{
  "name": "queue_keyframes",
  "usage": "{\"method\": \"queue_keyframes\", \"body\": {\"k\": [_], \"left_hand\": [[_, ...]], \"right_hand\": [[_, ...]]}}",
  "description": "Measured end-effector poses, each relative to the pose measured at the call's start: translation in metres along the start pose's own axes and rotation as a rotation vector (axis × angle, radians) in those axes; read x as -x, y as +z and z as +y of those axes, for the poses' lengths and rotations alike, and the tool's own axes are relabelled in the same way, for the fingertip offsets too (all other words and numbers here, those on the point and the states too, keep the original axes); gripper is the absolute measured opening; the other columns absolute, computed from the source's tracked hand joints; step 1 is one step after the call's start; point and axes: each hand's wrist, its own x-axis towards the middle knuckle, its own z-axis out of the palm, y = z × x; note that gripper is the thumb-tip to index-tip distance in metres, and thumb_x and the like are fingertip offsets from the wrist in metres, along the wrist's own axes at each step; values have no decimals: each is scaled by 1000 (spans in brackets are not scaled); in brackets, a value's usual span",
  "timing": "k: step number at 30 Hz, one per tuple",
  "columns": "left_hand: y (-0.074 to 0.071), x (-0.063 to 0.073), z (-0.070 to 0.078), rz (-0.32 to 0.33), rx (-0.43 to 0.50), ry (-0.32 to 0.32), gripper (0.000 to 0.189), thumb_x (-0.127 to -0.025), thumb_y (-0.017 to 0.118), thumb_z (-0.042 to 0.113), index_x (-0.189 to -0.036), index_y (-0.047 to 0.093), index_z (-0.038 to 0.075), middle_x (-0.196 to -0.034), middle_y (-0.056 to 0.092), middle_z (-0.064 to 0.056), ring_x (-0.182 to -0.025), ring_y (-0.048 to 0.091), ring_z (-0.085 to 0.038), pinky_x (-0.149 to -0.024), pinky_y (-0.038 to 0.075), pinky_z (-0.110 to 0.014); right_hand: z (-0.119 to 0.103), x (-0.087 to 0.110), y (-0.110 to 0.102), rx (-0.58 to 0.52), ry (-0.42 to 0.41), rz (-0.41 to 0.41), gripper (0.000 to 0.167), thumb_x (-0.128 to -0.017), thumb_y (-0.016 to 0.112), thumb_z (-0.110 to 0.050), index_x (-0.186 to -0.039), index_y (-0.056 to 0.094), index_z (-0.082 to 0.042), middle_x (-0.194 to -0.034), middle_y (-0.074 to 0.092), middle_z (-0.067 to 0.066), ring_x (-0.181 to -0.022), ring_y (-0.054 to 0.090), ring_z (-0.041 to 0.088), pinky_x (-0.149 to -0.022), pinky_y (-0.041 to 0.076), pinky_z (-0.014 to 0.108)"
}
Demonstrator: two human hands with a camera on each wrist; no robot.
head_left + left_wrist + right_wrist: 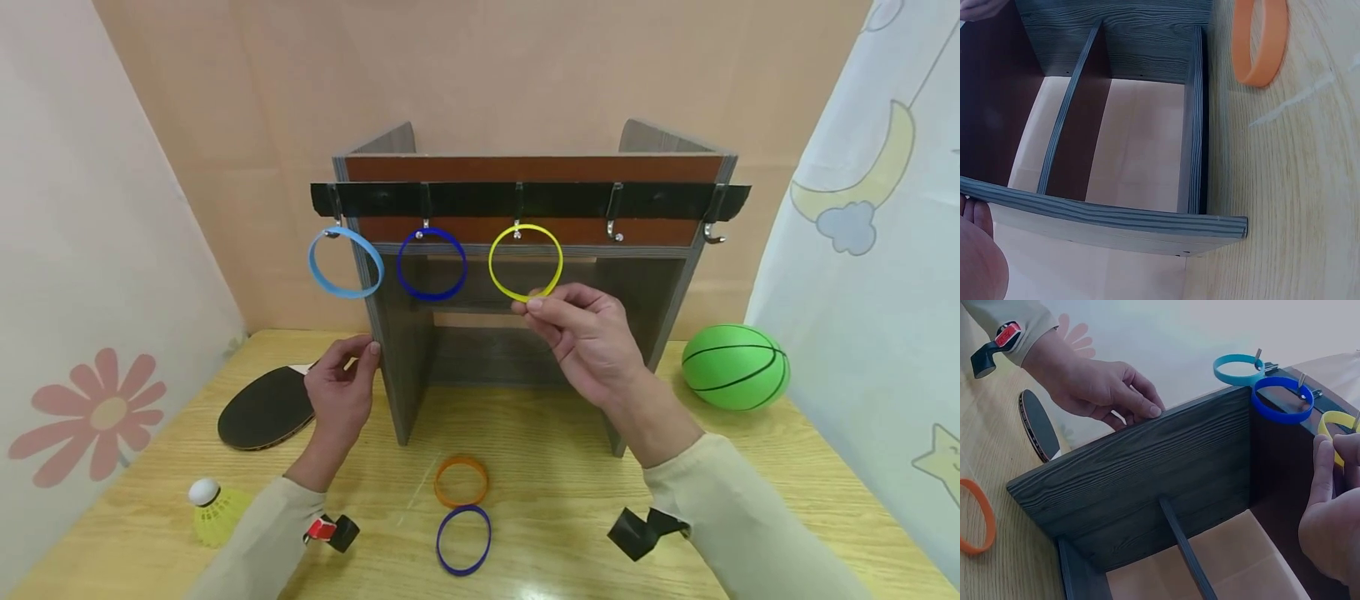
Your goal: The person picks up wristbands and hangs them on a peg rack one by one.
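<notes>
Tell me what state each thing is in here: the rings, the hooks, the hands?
light blue ring: hanging on the first hook.
dark blue ring: hanging on the second hook.
yellow ring: on the third hook, pinched at the bottom by the right hand.
two right hooks: bare.
orange ring: lying flat on the table.
purple ring: lying flat.
left hand: fingers on the rack's side panel.

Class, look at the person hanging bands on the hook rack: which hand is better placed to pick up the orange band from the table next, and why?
Probably the left. The left hand only rests its fingers on the rack's side panel, holding nothing, while the right hand pinches the yellow band at its hook. The orange band lies between both.
</notes>
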Motion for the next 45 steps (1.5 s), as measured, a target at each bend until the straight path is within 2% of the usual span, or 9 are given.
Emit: {"method": "queue_keyframes", "body": {"k": [8,18,26,35,40,45], "left_hand": [[0,0,1,-7,5,1,8,-86,62,-11,-93,64,-15,-77,63,-13,-70,60,-11,-66,53,-20],[-1,0,1,-4,-18,-8,9,-85,61,-13,-93,64,-15,-78,63,-13,-70,60,-10,-66,54,-21],[-1,0,2,-7,-30,-11,9,-85,61,-13,-94,64,-14,-78,63,-13,-70,60,-11,-67,54,-21],[1,0,3,-7,3,-10,9,-86,61,-12,-93,63,-16,-79,63,-10,-72,60,-10,-67,54,-21],[1,1,2,-3,5,-7,8,-86,61,-13,-93,63,-15,-79,64,-10,-72,60,-10,-67,54,-21],[1,1,2,0,12,8,8,-85,61,-14,-93,63,-16,-79,64,-11,-71,60,-9,-67,53,-21]], "right_hand": [[4,-1,-3,34,39,34,20,-85,57,16,-74,65,2,-80,66,15,-80,68,27,-77,53,28],[4,-2,-4,106,100,30,11,-85,64,9,-77,66,1,-83,68,16,-83,68,27,-78,53,31],[11,7,-11,191,165,33,17,-88,60,9,-77,66,-3,-84,67,13,-80,67,23,-78,54,30],[37,26,-35,314,259,20,15,-85,64,7,-77,63,-5,-80,67,11,-74,67,20,-72,55,29],[57,38,-50,457,351,17,10,-84,66,5,-79,60,-2,-83,65,14,-73,66,21,-73,55,34],[74,50,-61,555,454,-34,11,-83,70,-3,-80,60,-1,-83,64,17,-73,65,24,-72,55,37]]}}
